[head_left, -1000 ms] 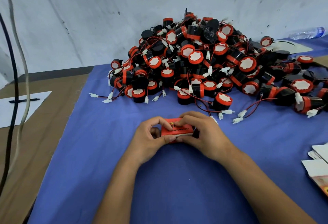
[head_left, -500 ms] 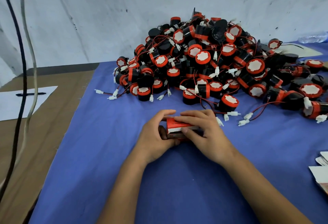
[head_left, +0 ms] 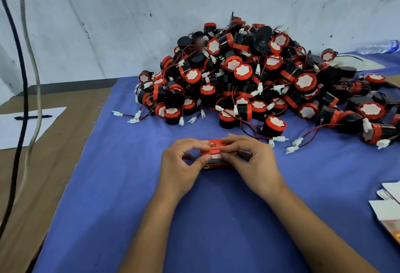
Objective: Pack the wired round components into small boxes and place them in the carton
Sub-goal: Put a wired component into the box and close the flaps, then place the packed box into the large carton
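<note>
Now, far left: two cables hang down past a white paper sheet with a dark pen on it, on the brown table.
Blue cloth: covers the table from centre to right.
Left hand: fingers curled, pinching the left end of the small red box.
Small red box: centre of the frame, on the cloth, between both hands.
Right hand: fingers curled over the box's right end, gripping it.
Pile of round components: upper centre to right, black and red with white connectors, just beyond the box.
Lower right: flat box blanks at the frame edge.
</note>
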Available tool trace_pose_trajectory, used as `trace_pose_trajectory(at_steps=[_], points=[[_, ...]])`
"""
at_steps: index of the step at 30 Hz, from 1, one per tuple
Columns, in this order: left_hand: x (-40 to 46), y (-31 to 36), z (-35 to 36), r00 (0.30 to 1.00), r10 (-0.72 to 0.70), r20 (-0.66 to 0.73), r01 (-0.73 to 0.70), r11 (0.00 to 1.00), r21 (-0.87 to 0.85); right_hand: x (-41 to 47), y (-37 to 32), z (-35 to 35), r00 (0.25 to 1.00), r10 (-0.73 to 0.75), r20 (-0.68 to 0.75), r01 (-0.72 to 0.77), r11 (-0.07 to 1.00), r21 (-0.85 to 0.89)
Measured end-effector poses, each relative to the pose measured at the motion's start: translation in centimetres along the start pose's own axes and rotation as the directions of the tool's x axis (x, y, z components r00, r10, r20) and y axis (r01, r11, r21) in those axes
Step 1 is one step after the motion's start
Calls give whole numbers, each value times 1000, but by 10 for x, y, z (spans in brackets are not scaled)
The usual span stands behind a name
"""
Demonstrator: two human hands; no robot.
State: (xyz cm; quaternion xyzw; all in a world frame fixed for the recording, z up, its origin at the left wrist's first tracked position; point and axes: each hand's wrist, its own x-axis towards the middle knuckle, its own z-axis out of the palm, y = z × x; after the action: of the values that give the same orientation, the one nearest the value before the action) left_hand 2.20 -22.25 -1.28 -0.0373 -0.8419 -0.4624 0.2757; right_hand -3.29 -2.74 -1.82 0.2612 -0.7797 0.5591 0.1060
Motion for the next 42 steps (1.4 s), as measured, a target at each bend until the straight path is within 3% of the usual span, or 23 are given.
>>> trace_pose_trajectory(at_steps=[4, 8, 11, 15, 19, 28, 33, 36, 40, 42], points=[[-5, 5, 5, 966, 257, -17, -238, 913, 330, -2, -1, -4, 987, -142, 81, 153, 976, -153], [-10, 10, 11, 965, 261, 9, -242, 882, 405, -14, -1, -17, 962, -123, 244, 169, 969, -178], [-11, 11, 17, 977, 210, 20, -201, 896, 396, -20, 1, -23, 949, -126, 288, 183, 966, -181], [-13, 10, 16, 991, 133, 30, -135, 924, 358, -19, -5, -27, 985, -149, 89, 163, 970, -180], [-13, 8, 15, 985, 167, 40, -171, 930, 325, -22, -8, -23, 967, -229, 115, 253, 921, -296], [-15, 11, 21, 978, 209, 11, -199, 912, 357, -22, -17, -15, 956, -250, 152, 292, 795, -531], [-17, 19, 24, 984, 179, -9, -164, 920, 357, -19, -12, -10, 952, -176, 249, 287, 791, -540], [-22, 25, 26, 981, 188, -38, -164, 924, 346, -18, -16, -8, 956, -132, 260, 244, 853, -462], [-32, 39, 28, 985, 163, -58, -143, 957, 254, -27, -32, -26, 958, -80, 276, 194, 889, -416], [-32, 58, 36, 984, 169, -62, -158, 974, 163, -39, -45, -54, 972, -93, 218, 177, 895, -410]])
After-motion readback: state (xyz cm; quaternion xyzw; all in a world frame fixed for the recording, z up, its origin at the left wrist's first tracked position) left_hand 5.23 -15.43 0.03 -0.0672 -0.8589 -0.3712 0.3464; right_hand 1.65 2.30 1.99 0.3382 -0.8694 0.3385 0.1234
